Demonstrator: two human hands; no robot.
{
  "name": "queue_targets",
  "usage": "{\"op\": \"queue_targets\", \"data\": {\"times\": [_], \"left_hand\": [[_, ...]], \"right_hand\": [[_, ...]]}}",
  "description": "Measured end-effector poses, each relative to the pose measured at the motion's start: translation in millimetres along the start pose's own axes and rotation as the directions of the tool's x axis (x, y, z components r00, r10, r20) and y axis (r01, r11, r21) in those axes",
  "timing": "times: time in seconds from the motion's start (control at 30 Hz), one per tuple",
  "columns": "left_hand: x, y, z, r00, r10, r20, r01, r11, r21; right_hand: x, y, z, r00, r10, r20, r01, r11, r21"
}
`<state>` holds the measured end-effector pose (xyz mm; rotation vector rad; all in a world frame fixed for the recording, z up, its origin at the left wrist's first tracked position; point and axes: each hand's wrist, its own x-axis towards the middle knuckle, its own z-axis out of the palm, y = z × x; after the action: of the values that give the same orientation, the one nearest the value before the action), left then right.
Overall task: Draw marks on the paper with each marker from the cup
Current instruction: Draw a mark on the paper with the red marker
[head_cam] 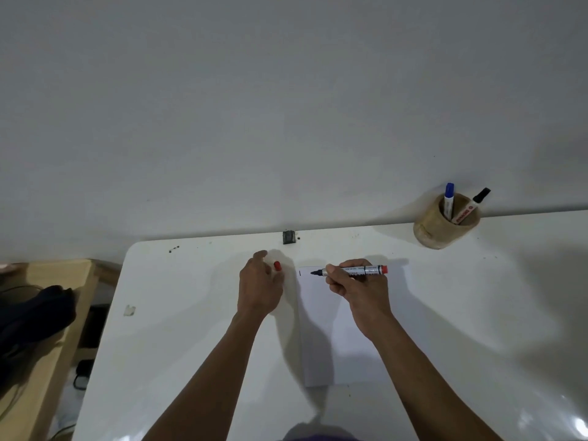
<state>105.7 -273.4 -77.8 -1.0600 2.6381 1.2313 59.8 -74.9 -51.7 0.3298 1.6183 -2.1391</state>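
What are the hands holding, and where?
The right hand grips the uncapped marker around the middle of its barrel. The left hand holds its red cap by one end.

Three markers: one uncapped marker (353, 270) over the paper's far edge, a blue-capped marker (449, 200) and a black-capped marker (471, 206) in the cup. One cup (440, 229) at the table's far edge. One paper sheet (321, 338). One red cap (277, 266). Two hands.

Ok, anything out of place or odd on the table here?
Mostly tidy. Small dark specks dot the table near its far left corner, and a torn bit of tape or sticker sits near the left edge. The marker has a red end, yet its tip and the mark on the paper look dark.
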Motion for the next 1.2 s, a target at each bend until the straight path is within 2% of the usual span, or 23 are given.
{"op": "queue_targets", "data": {"times": [0.1, 0.2, 0.3, 0.47, 0.67, 0.93, 1.2], "left_hand": [[-25, -10, 1, 0.996, 0.022, -0.083, -0.026, 0.999, -0.043], [-54, -23, 10, 0.977, 0.162, -0.137, -0.152, 0.985, 0.079], [-73, -32, 23, 0.943, 0.311, -0.117, -0.275, 0.928, 0.249], [-78, -42, 37, 0.901, 0.431, -0.058, -0.373, 0.834, 0.406], [-77, -48, 43, 0.902, 0.431, 0.010, -0.377, 0.776, 0.506], [-77, -46, 41, 0.902, 0.431, -0.001, -0.362, 0.758, 0.542], [-79, -44, 41, 0.889, 0.457, -0.032, -0.365, 0.749, 0.553]], "right_hand": [[-1, 0, -6, 1.000, 0.006, 0.010, -0.006, 1.000, 0.016], [-1, 1, -12, 1.000, -0.006, 0.015, 0.006, 1.000, -0.024], [1, 3, -16, 0.998, -0.049, 0.044, 0.054, 0.992, -0.118], [9, 5, -15, 0.994, -0.101, 0.040, 0.107, 0.975, -0.195], [25, 11, -8, 0.992, -0.107, 0.072, 0.124, 0.950, -0.286], [49, 24, -2, 0.970, -0.154, 0.188, 0.224, 0.863, -0.452], [54, 31, -4, 0.970, -0.171, 0.171, 0.233, 0.851, -0.471]]}}
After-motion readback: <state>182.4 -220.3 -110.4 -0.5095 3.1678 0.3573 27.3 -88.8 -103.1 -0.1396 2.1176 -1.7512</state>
